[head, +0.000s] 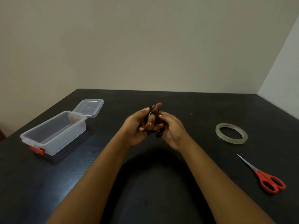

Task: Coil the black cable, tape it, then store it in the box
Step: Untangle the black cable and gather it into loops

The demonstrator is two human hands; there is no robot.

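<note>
I see the black cable [153,118] bunched into a small dark bundle of loops, held up above the middle of the table [161,183] between both hands; most of it is hidden by fingers, and a small metal-looking end shows at the bundle's lower edge. My left hand [137,126] has its fingers curled around the bundle from the 9 o'clock side, thumb up against the top of the loops. My right hand [171,128] closes on it from 3 o'clock, fingertips pressed into the strands. Both grips are narrow, wrapped on the cable, and the two hands touch each other around it.

Out at 9 o'clock from the hands stands the clear plastic box [53,135] with red latches, its lid [89,108] swung open behind it. At 3 o'clock lies the roll of clear tape [231,133], flat on the table, well apart from the hands. At about 4 o'clock lie the red-handled scissors [265,177], blades closed.
</note>
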